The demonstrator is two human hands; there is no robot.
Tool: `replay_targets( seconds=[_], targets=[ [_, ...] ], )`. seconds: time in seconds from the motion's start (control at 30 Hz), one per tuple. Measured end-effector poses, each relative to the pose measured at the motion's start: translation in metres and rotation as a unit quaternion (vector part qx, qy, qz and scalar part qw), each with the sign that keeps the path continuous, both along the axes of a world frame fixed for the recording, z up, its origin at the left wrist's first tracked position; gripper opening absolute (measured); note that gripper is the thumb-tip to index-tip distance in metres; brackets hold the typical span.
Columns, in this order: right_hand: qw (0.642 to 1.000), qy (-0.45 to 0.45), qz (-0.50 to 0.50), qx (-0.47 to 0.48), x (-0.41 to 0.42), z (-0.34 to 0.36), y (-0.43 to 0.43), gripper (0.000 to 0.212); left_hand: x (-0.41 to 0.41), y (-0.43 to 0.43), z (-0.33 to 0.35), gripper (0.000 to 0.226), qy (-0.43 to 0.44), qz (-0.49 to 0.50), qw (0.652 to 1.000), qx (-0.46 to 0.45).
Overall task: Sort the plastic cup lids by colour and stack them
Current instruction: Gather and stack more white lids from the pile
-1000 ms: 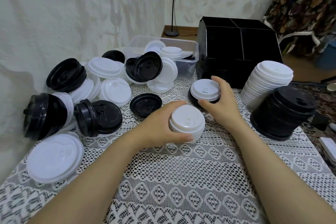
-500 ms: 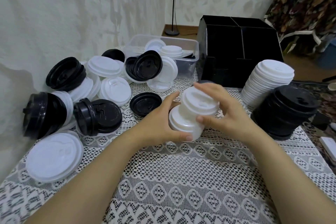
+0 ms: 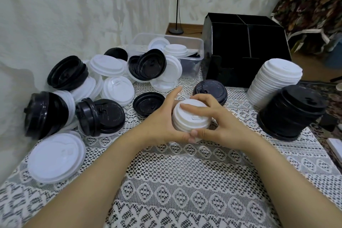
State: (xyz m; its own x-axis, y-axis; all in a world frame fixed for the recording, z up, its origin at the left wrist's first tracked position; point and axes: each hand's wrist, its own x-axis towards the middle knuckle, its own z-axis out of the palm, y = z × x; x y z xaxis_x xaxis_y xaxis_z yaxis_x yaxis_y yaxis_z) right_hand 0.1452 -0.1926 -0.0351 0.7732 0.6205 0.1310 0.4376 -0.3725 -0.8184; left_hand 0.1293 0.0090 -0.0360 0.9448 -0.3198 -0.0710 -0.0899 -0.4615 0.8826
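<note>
Both hands grip a short stack of white lids (image 3: pixel 191 119) at the table's middle. The left hand (image 3: pixel 162 122) cups its left side; the right hand (image 3: pixel 220 126) curls over its top.

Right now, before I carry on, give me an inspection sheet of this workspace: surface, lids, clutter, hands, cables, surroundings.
Surface: white lace tablecloth, lying flat.
Job's things: small white lid stack held in both hands; tall white stack and black stack at right; unsorted black and white lids at left; single black lid behind the hands.
Clutter: clear tub holding lids; black divided box.
Grippers: left hand grips the small stack's side; right hand grips it, fingers across the top.
Cables: nothing seen.
Surroundings: pale wall; black stand on the floor; patterned fabric at right.
</note>
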Motion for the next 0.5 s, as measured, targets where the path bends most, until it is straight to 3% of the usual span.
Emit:
replay_targets(
  seconds=[0.23, 0.4, 0.5],
  targets=[
    [1.0, 0.012, 0.013, -0.018, 0.0004, -0.0035, 0.002, 0.056, -0.0006, 0.0047, 0.0009, 0.119, -0.003, -0.035, 0.999, 0.005],
    [0.999, 0.038, 0.025, -0.02, 0.0007, -0.0032, 0.0002, 0.055, -0.0033, 0.0062, 0.0014, 0.084, 0.02, -0.051, 0.997, -0.046],
    [0.997, 0.059, 0.038, -0.027, -0.0008, -0.0008, -0.0011, 0.055, -0.0039, 0.0037, 0.0043, 0.072, 0.001, -0.034, 0.999, -0.021]
  ],
)
